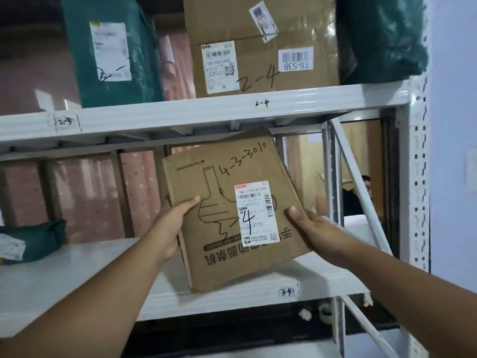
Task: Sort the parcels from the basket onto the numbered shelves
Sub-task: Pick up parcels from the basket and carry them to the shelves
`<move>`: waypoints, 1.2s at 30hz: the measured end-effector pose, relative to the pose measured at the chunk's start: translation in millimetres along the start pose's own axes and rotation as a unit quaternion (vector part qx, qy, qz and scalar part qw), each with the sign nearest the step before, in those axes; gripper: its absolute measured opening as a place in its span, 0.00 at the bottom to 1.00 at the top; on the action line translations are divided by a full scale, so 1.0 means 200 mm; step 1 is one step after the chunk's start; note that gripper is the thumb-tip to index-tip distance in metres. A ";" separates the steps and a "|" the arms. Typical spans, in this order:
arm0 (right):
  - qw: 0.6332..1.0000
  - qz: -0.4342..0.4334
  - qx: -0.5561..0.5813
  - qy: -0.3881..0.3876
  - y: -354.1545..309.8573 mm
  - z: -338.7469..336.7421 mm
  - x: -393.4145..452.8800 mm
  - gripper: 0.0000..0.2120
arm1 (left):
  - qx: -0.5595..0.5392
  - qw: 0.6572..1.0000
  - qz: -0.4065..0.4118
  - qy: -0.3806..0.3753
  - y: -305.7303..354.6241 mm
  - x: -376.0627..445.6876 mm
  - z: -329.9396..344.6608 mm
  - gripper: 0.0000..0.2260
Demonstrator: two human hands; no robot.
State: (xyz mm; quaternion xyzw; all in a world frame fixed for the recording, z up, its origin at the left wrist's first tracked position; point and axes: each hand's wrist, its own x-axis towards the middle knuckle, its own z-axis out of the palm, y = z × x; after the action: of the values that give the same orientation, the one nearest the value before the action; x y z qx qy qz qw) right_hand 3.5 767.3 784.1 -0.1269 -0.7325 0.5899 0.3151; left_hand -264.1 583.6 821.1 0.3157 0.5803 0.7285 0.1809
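A flat cardboard parcel is being held up in front of the shelf marked 3-4, tilted, just under the upper shelf beam. It is being gripped at its left edge by the left hand and at its right edge by the right hand. On the upper shelf, a large box is sitting above the 2-4 mark, with a bagged parcel to its left and another bag to its right. A small bag is lying at the far left of the lower shelf.
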 end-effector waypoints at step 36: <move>0.935 0.040 -0.109 0.336 0.76 -0.85 1.00 0.15 | 0.109 0.990 0.095 -0.003 -0.76 1.20 1.04 0.16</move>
State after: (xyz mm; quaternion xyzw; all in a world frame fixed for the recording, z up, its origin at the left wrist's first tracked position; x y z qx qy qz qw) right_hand -75.6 1053.3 721.1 -0.3802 -0.6380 0.4415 0.5034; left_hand -316.9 925.6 761.9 0.3892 0.6230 0.6741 0.0773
